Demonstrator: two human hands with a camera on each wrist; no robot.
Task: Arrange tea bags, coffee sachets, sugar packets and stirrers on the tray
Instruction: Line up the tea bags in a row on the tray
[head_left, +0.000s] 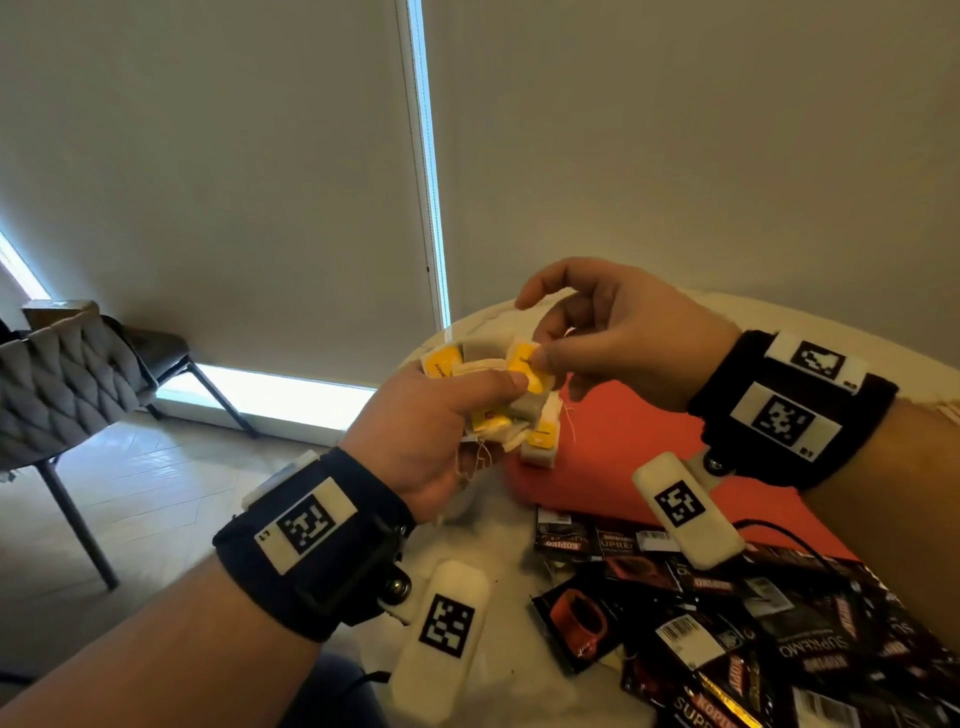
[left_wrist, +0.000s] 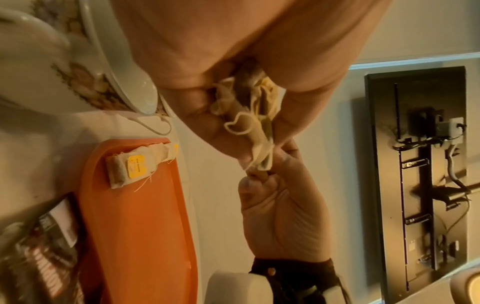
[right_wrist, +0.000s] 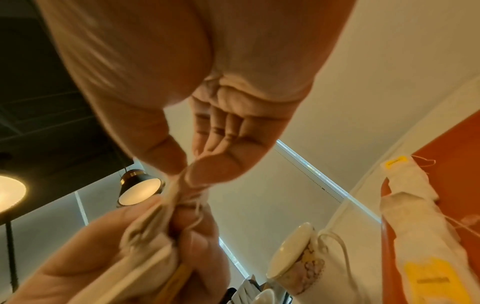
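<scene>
My left hand (head_left: 457, 410) grips a bunch of tea bags (head_left: 496, 410) with yellow tags, held up above the table. My right hand (head_left: 540, 358) pinches one yellow-tagged bag at the top of the bunch between thumb and forefinger; the pinch (right_wrist: 185, 176) shows close up in the right wrist view. Below lies the orange tray (head_left: 623, 441), (left_wrist: 135, 216), with a short row of tea bags (left_wrist: 135, 164) lying at its far end. Black coffee sachets (head_left: 753, 613) lie heaped on the white table by the tray's near edge.
A floral cup on a saucer (left_wrist: 52, 67) stands beyond the tray's far end, also in the right wrist view as the cup (right_wrist: 296, 259). A grey padded chair (head_left: 62, 374) stands to the left on the floor. The round white table's edge (head_left: 415, 353) runs under my hands.
</scene>
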